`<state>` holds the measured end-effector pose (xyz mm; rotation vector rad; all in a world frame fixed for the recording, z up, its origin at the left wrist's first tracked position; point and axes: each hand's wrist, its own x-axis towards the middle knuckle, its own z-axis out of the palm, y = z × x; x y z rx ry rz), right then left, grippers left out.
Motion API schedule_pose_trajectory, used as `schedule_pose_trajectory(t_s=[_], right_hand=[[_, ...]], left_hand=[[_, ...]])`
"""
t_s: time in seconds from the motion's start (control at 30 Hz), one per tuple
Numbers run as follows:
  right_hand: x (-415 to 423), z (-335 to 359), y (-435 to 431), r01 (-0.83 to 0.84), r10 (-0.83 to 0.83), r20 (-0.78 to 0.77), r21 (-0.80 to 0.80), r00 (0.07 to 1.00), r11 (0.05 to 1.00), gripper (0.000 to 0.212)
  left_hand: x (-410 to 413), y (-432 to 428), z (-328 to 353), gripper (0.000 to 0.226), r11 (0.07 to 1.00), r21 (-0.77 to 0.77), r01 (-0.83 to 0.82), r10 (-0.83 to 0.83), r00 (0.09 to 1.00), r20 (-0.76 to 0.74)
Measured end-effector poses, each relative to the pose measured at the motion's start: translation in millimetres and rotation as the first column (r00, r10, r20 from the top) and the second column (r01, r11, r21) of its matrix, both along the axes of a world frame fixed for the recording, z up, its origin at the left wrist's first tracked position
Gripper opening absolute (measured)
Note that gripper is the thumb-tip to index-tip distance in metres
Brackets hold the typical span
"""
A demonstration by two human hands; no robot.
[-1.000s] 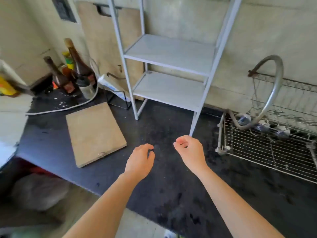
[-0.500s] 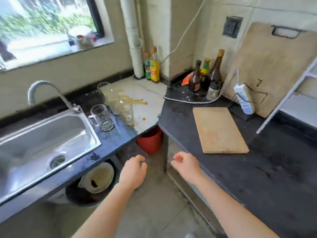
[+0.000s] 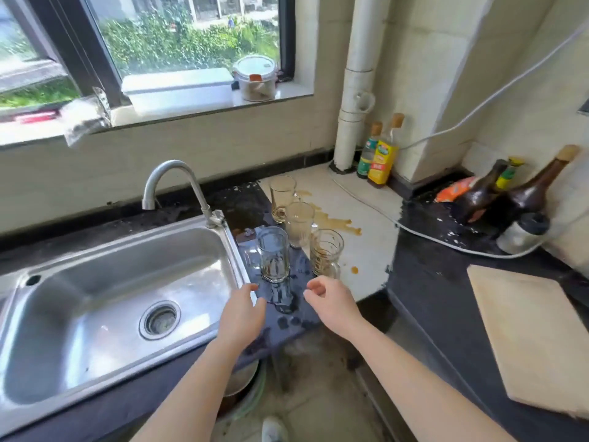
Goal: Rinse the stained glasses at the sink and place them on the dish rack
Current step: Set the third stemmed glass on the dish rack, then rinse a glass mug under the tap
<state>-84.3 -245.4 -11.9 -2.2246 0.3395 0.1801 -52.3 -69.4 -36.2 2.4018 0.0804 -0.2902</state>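
Both hands are empty. The left hand (image 3: pixel 241 314) has its fingers relaxed and lightly spread, gripping nothing. The right hand (image 3: pixel 331 303) has its fingers loosely curled with the thumb apart from them, and it too holds nothing. They hover side by side, apart from each other, over a wet dark counter (image 3: pixel 288 323).

Just beyond the gap between the hands stands the nearest glass (image 3: pixel 274 253). It is upright, has brown residue at its base, and touches neither hand. Just beyond the right hand is a second glass (image 3: pixel 325 252), upright and ringed with brown stains. Farther out are a third glass (image 3: pixel 299 223) and a fourth glass (image 3: pixel 282 194), both upright, in a row leading away from the hands.

A brown spill (image 3: pixel 334 222) lies on the pale surface beyond and to the right of the right hand, beside the farther glasses.

The sink (image 3: pixel 95 282) lies to the left of the left hand, its near rim just beside that hand. The tap (image 3: pixel 172 183) rises beyond it. A cutting board (image 3: pixel 535 339) lies well to the right of the right hand, and brown bottles (image 3: pixel 526 193) stand beyond the board.
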Motion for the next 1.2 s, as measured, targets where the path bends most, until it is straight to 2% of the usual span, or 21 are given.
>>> schedule_pose_trajectory(t_s=[0.1, 0.23, 0.27, 0.37, 0.5, 0.67, 0.77, 0.87, 0.97, 1.03, 1.13, 1.2], right_hand=[[54, 2, 18, 0.056, -0.055, -0.021, 0.03, 0.998, 0.998, 0.04], [106, -1, 38, 0.117, -0.121, -0.063, -0.061, 0.991, 0.991, 0.056], [114, -2, 42, 0.126, -0.132, -0.086, -0.076, 0.987, 0.989, 0.053], [131, -10, 46, 0.149, -0.159, -0.11, -0.094, 0.981, 0.984, 0.026], [149, -13, 48, 0.174, -0.193, -0.122, -0.152, 0.974, 0.973, 0.033], [164, 10, 68, 0.068, -0.083, -0.105, -0.139, 0.991, 0.988, 0.038], [177, 19, 107, 0.016, -0.023, -0.098, -0.071, 0.995, 0.997, 0.039], [194, 13, 154, -0.036, 0.046, -0.168, 0.062, 0.985, 0.997, 0.034], [210, -4, 190, -0.099, 0.134, -0.273, 0.139, 0.953, 0.985, 0.038], [223, -16, 202, -0.073, 0.094, -0.258, 0.088, 0.961, 0.993, 0.044], [246, -32, 204, 0.035, -0.049, -0.103, -0.139, 0.993, 0.99, 0.043], [267, -39, 201, 0.049, -0.062, -0.051, -0.237, 0.997, 0.97, 0.055]], left_hand=[[39, 7, -3, 0.049, 0.997, -0.058, -0.05, 0.048, 0.998, -0.044], [75, 15, -6, 0.054, 0.989, -0.147, -0.025, 0.017, 0.998, -0.057], [82, 17, -6, 0.054, 0.984, -0.179, -0.001, -0.01, 0.998, -0.065], [99, 21, -7, 0.051, 0.969, -0.236, 0.069, -0.094, 0.991, -0.094], [118, 35, -12, 0.046, 0.965, -0.223, 0.139, -0.167, 0.98, -0.112], [124, 63, 0, 0.028, 0.935, -0.34, 0.098, -0.133, 0.988, -0.082], [129, 103, 4, 0.025, 0.92, -0.386, 0.074, -0.102, 0.993, -0.052], [138, 151, 0, 0.017, 0.916, -0.4, 0.004, -0.021, 0.999, -0.039], [148, 191, -9, 0.015, 0.927, -0.363, -0.095, 0.077, 0.995, -0.065], [155, 209, -17, 0.023, 0.937, -0.305, -0.172, 0.148, 0.984, -0.098], [159, 227, -27, 0.023, 0.919, -0.302, -0.254, 0.224, 0.966, -0.133], [160, 233, -30, 0.026, 0.91, -0.325, -0.257, 0.224, 0.965, -0.134]])
